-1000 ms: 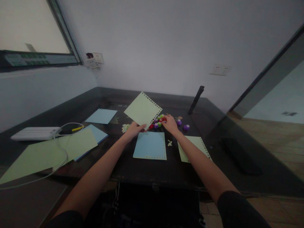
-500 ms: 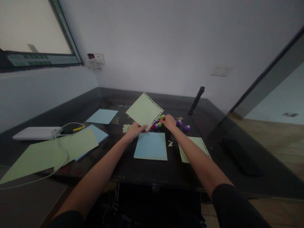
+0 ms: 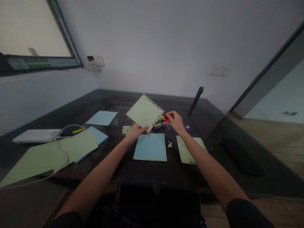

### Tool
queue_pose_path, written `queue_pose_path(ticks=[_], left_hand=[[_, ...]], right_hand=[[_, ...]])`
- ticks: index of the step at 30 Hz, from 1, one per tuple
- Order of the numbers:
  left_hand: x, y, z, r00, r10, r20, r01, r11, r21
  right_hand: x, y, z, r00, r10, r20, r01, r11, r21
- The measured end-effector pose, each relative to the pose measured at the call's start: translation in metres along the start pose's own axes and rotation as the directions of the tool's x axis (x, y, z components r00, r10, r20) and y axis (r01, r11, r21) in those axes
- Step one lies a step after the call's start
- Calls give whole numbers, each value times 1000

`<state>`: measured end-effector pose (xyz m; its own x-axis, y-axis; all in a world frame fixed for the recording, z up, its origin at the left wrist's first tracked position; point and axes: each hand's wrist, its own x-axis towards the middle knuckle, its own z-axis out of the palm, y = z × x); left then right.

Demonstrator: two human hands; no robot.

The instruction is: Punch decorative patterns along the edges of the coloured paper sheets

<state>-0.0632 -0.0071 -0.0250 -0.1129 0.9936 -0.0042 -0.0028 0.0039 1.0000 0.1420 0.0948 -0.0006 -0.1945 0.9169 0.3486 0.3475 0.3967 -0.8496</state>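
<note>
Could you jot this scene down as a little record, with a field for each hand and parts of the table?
Left hand: holding a green sheet with holes along two edges
Right hand: beside colourful knobs; grip unclear
Front middle: blue sheet, paper scraps to its right
Far left: white box
Back right: black stick

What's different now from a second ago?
The right hand has shifted right and a little up; one purple toy beside it no longer shows. That hand is by a red toy, but I can't tell whether it grips it. The left hand still holds up the green sheet, and the blue sheet below stayed put.
</note>
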Motion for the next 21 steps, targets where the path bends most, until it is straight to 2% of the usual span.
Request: queue_pose_path(ticks=[2,3,5,9,12,14,17,21], left_hand=[[-4,3,8,999,28,27,-27,999,-24],[-6,5,13,998,42,37,-41,999,-27],[-10,11,25,996,69,50,-68,997,-21],[-14,21,52,996,77,35,-75,997,-34],[-14,20,70,999,32,18,-30,996,-80],[-14,15,77,1000,-2,-2,2,994,-113],[-16,6,81,1000,-1,18,3,992,-123],[-21,3,79,998,25,50,-21,997,-74]], right_hand=[[-18,-4,-13,990,115,87,-136,949,286],[-29,-6,-19,980,146,138,-188,908,375],[-52,-9,-30,957,167,236,-262,843,470],[-86,-14,-45,944,186,273,-321,716,620],[-96,-12,-47,936,184,299,-345,642,685],[-97,-8,-45,934,187,305,-351,643,680],[-97,1,-39,938,209,275,-343,658,671],[-99,6,-33,933,227,280,-360,618,699]])
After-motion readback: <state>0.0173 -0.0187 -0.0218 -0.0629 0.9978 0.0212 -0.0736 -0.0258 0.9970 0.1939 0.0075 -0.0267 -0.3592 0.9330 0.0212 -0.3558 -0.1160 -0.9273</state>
